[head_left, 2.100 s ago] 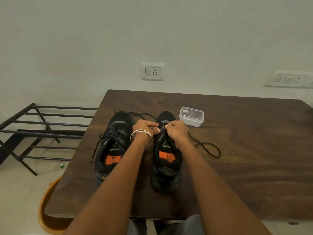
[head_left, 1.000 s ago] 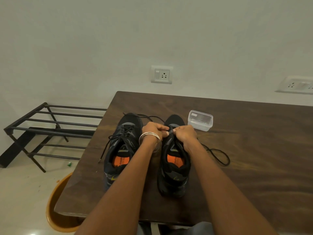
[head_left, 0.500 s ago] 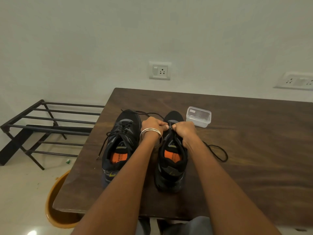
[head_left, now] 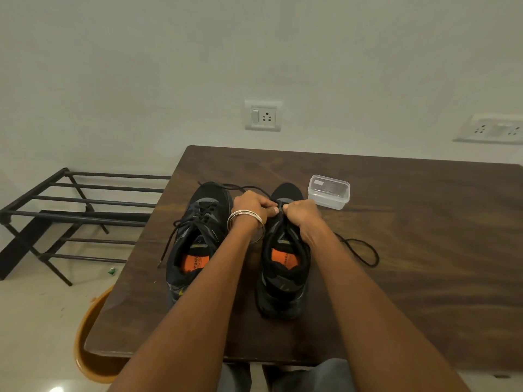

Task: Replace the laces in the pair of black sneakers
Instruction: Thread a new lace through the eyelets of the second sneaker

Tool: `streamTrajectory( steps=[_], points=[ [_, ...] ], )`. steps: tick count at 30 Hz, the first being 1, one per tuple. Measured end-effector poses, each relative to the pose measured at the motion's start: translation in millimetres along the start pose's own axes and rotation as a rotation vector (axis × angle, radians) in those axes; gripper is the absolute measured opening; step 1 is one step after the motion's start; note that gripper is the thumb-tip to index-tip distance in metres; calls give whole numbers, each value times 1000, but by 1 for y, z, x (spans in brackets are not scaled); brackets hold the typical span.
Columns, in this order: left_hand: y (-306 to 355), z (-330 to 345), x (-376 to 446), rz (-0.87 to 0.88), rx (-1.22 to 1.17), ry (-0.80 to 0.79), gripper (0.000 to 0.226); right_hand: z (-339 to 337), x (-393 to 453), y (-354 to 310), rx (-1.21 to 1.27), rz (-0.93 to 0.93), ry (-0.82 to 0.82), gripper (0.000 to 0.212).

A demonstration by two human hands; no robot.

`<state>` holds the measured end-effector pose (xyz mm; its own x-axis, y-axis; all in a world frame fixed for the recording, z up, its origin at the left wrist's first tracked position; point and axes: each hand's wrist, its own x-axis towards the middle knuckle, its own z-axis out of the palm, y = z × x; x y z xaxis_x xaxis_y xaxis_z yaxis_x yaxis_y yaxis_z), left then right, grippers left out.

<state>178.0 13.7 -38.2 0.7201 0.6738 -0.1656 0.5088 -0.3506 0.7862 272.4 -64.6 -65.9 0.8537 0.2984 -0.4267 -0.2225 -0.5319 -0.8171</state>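
- Head view, far left: a black metal rack (head_left: 85, 210) stands on the floor beside the dark wooden table (head_left: 424, 250), and an orange tub (head_left: 90, 349) shows under the table's near left corner.
- Left sneaker (head_left: 195, 244) sits upright on the table, toe away from the person. It is black with grey panels and an orange insole, and a black lace criss-crosses its eyelets with one loose end trailing off toward the table's left edge. I judge this shoe threaded but not tied.
- Left hand (head_left: 252, 206), with metal bangles (head_left: 246, 222) on the wrist, has its fingers curled and pinching the lace at the front of the right sneaker's eyelets.
- Right sneaker (head_left: 283, 273) stands just beside the left one, touching neither the box nor the table edge. It has the same black upper and orange insole. Its tongue area looks mostly bare behind the hands, so lacing here seems to be at the first eyelets, with most rows left.
- Right hand (head_left: 300, 217) meets the left over the shoe, fingers curled and pinching the same lace. Which eyelet is being worked, I cannot tell.
- Black lace (head_left: 365, 256) loops loose on the table to the right of the shoe, and another stretch runs past both toes.
- Clear plastic box (head_left: 328, 191), lid on, rests near the right shoe's toe. Sockets are set in the wall behind.
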Motion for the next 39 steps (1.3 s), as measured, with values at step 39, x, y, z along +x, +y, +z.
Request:
streamTrajectory(
  steps=[39],
  points=[
    [-2,1,4,-113,-202,-35,19,-8,-3,5,-51,-115,-8,8]
  ],
)
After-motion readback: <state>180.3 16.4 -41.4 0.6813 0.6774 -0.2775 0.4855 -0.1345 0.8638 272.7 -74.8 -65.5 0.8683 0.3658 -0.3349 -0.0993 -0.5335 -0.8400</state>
